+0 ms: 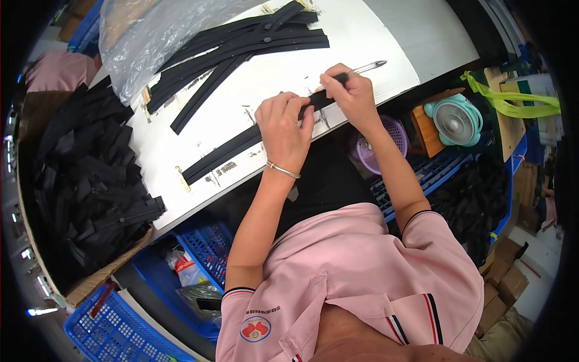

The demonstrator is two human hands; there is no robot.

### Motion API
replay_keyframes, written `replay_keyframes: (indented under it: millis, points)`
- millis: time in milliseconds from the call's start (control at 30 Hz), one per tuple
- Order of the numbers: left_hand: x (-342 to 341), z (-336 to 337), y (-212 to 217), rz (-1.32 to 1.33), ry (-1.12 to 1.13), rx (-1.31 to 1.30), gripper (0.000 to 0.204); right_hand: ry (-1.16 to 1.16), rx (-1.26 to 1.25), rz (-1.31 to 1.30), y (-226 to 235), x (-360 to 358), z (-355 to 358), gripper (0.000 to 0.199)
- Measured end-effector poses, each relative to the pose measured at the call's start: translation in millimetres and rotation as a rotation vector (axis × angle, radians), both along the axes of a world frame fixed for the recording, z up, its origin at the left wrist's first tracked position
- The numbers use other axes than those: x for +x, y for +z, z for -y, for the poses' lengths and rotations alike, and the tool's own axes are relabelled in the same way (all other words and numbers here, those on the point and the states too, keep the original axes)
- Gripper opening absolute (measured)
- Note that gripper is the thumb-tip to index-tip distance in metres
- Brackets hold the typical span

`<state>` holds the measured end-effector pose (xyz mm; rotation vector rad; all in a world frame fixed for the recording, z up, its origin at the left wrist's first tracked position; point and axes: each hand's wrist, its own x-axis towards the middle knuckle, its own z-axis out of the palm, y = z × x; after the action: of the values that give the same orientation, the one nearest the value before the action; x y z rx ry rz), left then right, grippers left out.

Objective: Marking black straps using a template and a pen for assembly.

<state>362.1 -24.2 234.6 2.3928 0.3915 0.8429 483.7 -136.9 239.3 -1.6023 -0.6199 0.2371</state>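
Observation:
A long black fabric strip (226, 152) lies slantwise along the near edge of the white table. My left hand (283, 127) is over its middle, fingers curled and pressed onto it beside the thumb. In my right hand (354, 99) is a pen (366, 67) with a clear barrel and black grip, its back end pointing up and right. The pen's writing end is near the strip's right part, mostly behind my fingers. Farther back lies a loose pile of similar black strips (241, 45), some with a round dark button.
A cardboard box (27, 187) heaped with black strips stands at the left, clear plastic wrap (136, 45) behind it. Blue baskets (120, 326) sit below the table. On the right are a purple basket (395, 145), a turquoise fan (455, 120) and a yellow-green strap (512, 99).

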Motion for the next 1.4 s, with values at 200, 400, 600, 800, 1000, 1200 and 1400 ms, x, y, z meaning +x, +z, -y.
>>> replay_keyframes:
  millis: [200, 400, 600, 800, 1000, 1200, 1400]
  points:
    - [0.7, 1.4, -1.2, 0.015, -0.001, -0.009, 0.015, 0.157, -0.012, 0.078, -2.4, 2.6, 8.1, 0.015]
    - [1.3, 1.1, -2.5, 0.041, 0.002, -0.006, 0.015, 0.141, -0.13, 0.184, -4.9, 4.7, 8.9, 0.016]
    - [-4.0, -6.5, -7.1, 0.025, -0.022, -0.003, 0.021, 0.184, -0.159, 0.121, -2.2, 1.3, 2.8, 0.014]
    - [-51.8, 1.0, 17.4, -0.041, 0.021, 0.02, 0.036, -0.001, 0.08, -0.065, -12.7, 3.1, 18.0, 0.011]
    - [-52.5, -46.5, 2.3, -0.137, -0.022, 0.021, 0.029, -0.042, 0.141, -0.052, -16.1, 4.6, 11.3, 0.01]
    - [-52.5, -88.0, 8.3, -0.057, -0.093, -0.115, 0.032, -0.045, 0.139, -0.057, -15.2, 4.7, 7.9, 0.012]
    - [-195.2, -117.1, 33.1, -0.407, 0.25, 0.289, 0.05, 0.045, 0.031, -0.054, -3.6, 1.3, 1.1, 0.019]
